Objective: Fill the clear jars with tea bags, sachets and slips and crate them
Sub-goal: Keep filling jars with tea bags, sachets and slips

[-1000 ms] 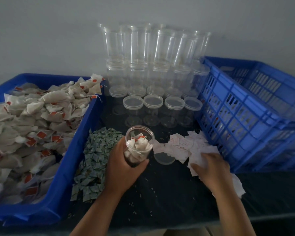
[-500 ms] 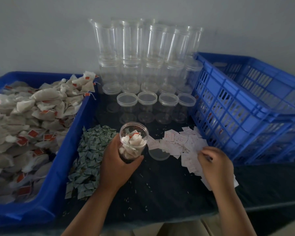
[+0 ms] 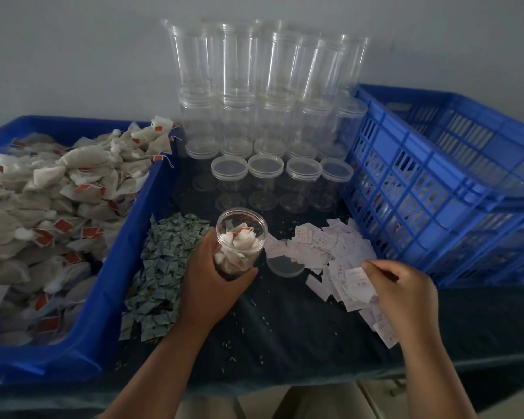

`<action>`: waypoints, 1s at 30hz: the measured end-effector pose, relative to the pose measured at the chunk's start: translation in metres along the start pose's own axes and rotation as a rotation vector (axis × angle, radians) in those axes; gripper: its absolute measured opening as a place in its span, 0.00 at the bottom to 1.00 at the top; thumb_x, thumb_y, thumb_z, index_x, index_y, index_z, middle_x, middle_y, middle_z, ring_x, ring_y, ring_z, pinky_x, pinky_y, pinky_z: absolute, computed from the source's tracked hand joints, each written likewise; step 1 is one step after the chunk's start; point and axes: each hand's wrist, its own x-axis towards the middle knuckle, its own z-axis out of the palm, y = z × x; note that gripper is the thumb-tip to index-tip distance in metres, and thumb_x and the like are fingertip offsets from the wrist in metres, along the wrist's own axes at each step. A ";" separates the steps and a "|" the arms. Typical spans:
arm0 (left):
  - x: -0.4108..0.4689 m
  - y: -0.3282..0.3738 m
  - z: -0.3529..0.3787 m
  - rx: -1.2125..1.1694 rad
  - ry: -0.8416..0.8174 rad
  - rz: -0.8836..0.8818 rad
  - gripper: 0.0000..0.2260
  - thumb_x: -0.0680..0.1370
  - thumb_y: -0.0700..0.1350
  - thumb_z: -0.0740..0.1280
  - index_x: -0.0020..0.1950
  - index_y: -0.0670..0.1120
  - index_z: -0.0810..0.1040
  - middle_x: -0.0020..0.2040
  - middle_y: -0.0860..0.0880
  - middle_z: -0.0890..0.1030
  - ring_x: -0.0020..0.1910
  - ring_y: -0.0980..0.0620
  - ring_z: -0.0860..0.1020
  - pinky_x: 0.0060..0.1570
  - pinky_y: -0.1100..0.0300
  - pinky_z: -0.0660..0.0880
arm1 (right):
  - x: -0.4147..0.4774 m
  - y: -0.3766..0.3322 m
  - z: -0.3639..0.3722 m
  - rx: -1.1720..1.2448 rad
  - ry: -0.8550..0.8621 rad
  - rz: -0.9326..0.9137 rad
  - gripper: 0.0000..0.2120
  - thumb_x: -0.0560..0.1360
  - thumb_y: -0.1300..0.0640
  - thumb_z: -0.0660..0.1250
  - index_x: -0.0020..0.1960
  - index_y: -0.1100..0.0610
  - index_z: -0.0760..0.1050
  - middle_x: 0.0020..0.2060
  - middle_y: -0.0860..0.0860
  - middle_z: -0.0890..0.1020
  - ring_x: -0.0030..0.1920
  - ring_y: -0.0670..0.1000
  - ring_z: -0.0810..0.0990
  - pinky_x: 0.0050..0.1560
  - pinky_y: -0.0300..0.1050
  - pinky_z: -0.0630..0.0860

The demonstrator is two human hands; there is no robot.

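A table (image 3: 285, 334) under a dark cloth carries everything. Just left of the grip, where the left hand (image 3: 206, 285) holds a clear round plastic jar (image 3: 239, 246), a heap of small green sachets (image 3: 164, 267) lies on the cloth. Beyond the sachets stands a blue plastic tub (image 3: 118, 267) heaped with tea bags (image 3: 58, 189). Just right of the grip lies a loose clear round lid (image 3: 285, 266), with white printed paper slips (image 3: 330, 246) spread past it. Behind the grip stand lidded clear jars (image 3: 263, 179) in rows, with more stacked on top. Well to the right sits a blue slatted plastic crate (image 3: 436, 192). Pale grains (image 3: 263, 319) speckle the cloth nearer than the grip.
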 end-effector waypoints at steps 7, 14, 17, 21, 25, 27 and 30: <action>0.000 -0.003 0.000 0.001 -0.015 0.028 0.40 0.66 0.57 0.84 0.75 0.57 0.71 0.67 0.59 0.79 0.67 0.55 0.78 0.66 0.45 0.78 | 0.001 -0.003 0.005 0.405 0.125 0.191 0.04 0.81 0.50 0.74 0.49 0.49 0.84 0.42 0.42 0.88 0.40 0.44 0.89 0.37 0.40 0.84; 0.000 0.002 0.000 0.030 -0.023 0.068 0.42 0.65 0.58 0.84 0.73 0.70 0.66 0.66 0.68 0.77 0.66 0.62 0.77 0.63 0.66 0.73 | 0.003 -0.021 0.016 0.613 0.095 0.266 0.09 0.82 0.59 0.74 0.58 0.46 0.81 0.47 0.49 0.90 0.45 0.48 0.90 0.41 0.37 0.84; 0.001 0.002 0.001 0.040 -0.046 0.094 0.41 0.65 0.55 0.85 0.72 0.69 0.67 0.65 0.70 0.76 0.65 0.64 0.77 0.60 0.73 0.71 | -0.003 -0.055 0.027 0.730 -0.075 0.193 0.11 0.81 0.58 0.75 0.60 0.44 0.83 0.49 0.48 0.90 0.47 0.49 0.90 0.43 0.37 0.84; 0.000 0.002 -0.001 0.053 -0.054 0.089 0.41 0.64 0.58 0.84 0.73 0.70 0.67 0.66 0.68 0.77 0.66 0.63 0.77 0.60 0.74 0.71 | -0.016 -0.106 0.056 0.515 -0.175 -0.021 0.03 0.77 0.48 0.77 0.50 0.41 0.85 0.45 0.41 0.89 0.46 0.42 0.87 0.41 0.36 0.80; -0.001 0.005 -0.001 0.047 -0.061 0.092 0.43 0.65 0.57 0.84 0.75 0.70 0.66 0.67 0.68 0.76 0.67 0.63 0.77 0.61 0.73 0.73 | -0.022 -0.133 0.079 0.384 -0.242 -0.126 0.03 0.77 0.49 0.77 0.45 0.43 0.85 0.44 0.39 0.86 0.48 0.41 0.84 0.45 0.36 0.80; 0.000 0.006 -0.001 0.020 -0.061 0.091 0.42 0.67 0.55 0.85 0.75 0.68 0.68 0.68 0.65 0.78 0.68 0.60 0.78 0.61 0.68 0.76 | -0.021 -0.141 0.088 0.230 -0.253 -0.173 0.06 0.76 0.48 0.78 0.43 0.42 0.82 0.46 0.41 0.83 0.49 0.43 0.83 0.47 0.44 0.83; 0.001 0.004 -0.001 0.003 -0.068 0.099 0.38 0.69 0.54 0.84 0.75 0.62 0.71 0.67 0.60 0.80 0.66 0.55 0.80 0.60 0.58 0.81 | -0.017 -0.147 0.101 0.000 -0.265 -0.240 0.11 0.76 0.48 0.78 0.47 0.45 0.76 0.50 0.45 0.78 0.49 0.45 0.79 0.45 0.43 0.79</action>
